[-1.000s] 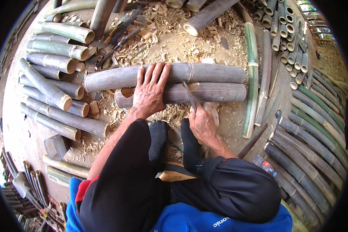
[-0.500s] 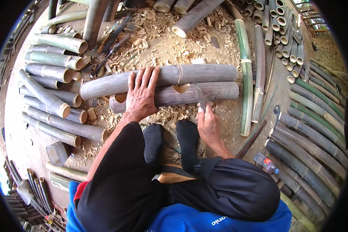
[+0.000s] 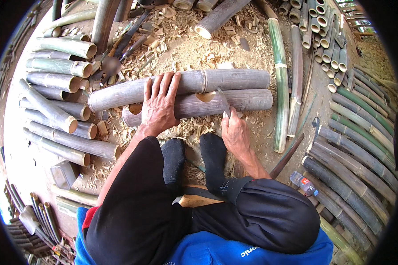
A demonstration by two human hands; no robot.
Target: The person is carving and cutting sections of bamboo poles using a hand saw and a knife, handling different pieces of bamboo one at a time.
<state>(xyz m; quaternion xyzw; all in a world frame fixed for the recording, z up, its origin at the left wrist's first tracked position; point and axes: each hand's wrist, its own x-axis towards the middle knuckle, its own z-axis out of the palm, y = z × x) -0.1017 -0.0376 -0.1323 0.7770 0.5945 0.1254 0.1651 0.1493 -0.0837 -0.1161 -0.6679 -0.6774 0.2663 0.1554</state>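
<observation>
Two fat grey bamboo poles lie side by side on the chip-covered ground, right in front of the socked feet (image 3: 194,161). Left hand (image 3: 159,106) is spread flat across both, pinning the near bamboo pole (image 3: 247,100) and the far bamboo pole (image 3: 234,80). Right hand (image 3: 234,132) has its grip closed on a knife (image 3: 223,102), blade tip at a notch (image 3: 205,96) cut in the near pole. My worry: round poles roll, so a slip could send that blade toward the left fingers nearby.
</observation>
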